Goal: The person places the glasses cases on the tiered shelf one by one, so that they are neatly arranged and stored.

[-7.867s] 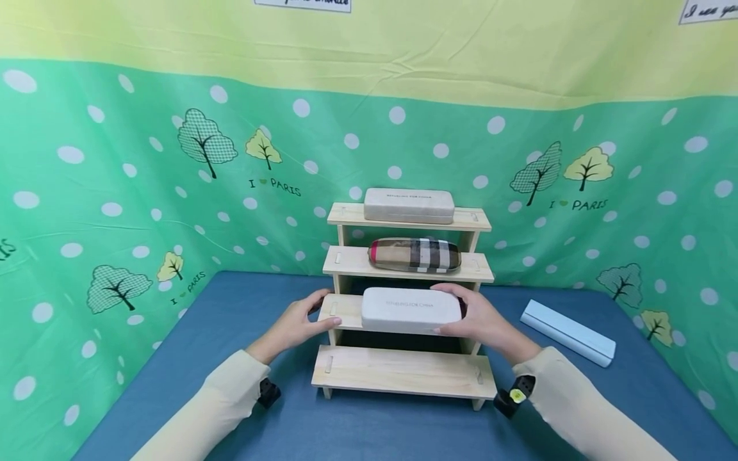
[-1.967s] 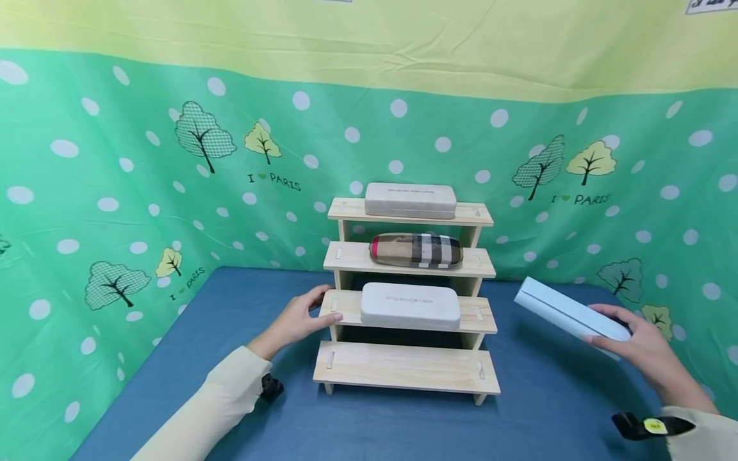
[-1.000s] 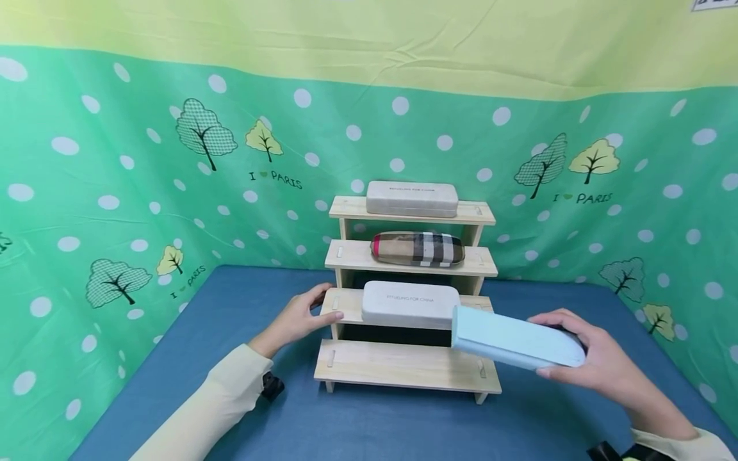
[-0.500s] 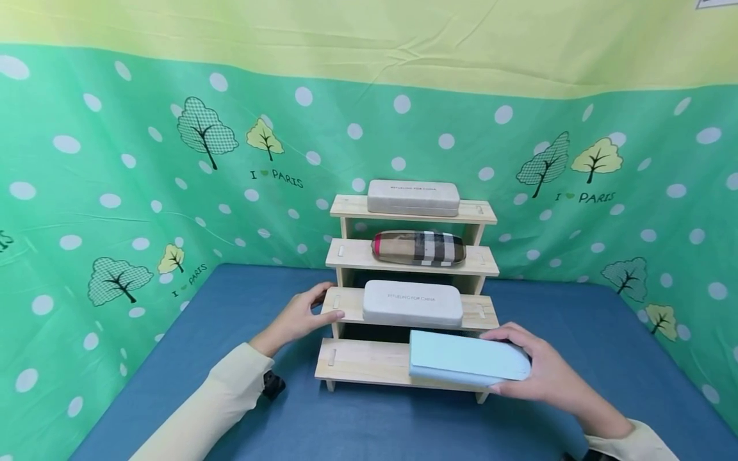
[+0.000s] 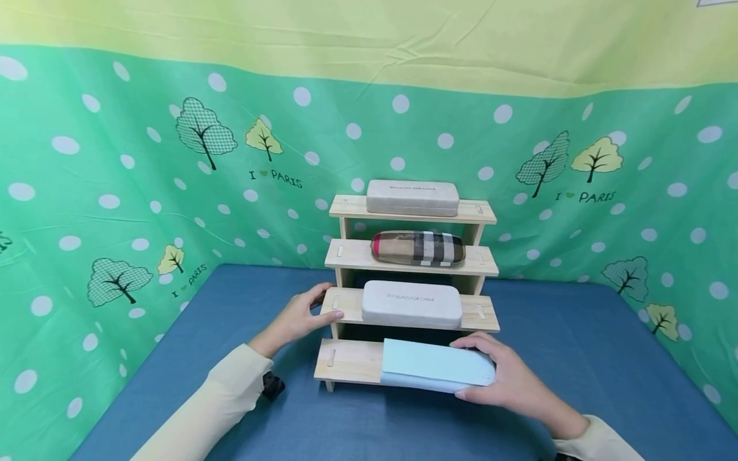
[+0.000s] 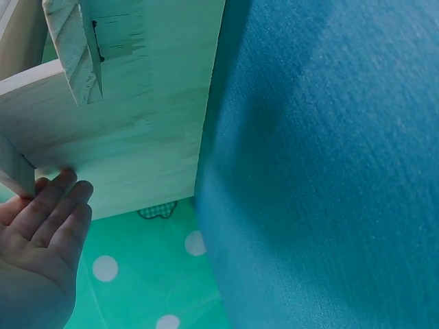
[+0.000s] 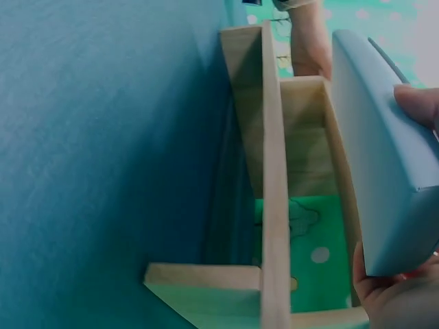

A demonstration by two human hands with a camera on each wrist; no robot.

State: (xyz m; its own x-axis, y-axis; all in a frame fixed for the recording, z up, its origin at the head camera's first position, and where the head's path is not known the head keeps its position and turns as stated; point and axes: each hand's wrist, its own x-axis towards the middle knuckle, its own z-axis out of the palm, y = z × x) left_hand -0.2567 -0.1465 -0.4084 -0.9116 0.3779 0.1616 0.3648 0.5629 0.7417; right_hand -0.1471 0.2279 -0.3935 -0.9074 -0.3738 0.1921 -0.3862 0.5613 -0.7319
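My right hand (image 5: 513, 381) grips the right end of a light blue glasses case (image 5: 435, 365), thumb on its front side and fingers behind. The case is held close over the bottom step of a four-step wooden display stand (image 5: 354, 360); in the right wrist view, a gap shows between the case (image 7: 374, 151) and the bottom board (image 7: 274, 178). My left hand (image 5: 296, 322) holds the left end of the second step up, thumb on top. In the left wrist view, the fingers (image 6: 58, 212) reach under that board's end, against the side panel (image 6: 151, 137).
A white glasses case (image 5: 412, 303) lies on the second step up, a plaid case (image 5: 418, 248) on the third and a grey-white case (image 5: 412, 197) on top. The stand is on a blue tabletop (image 5: 576, 339), before a green dotted curtain (image 5: 323, 160).
My right hand let go of the white case, picked up the light blue case from the table at right and carried it left over the bottom step. My left hand has stayed on the stand.
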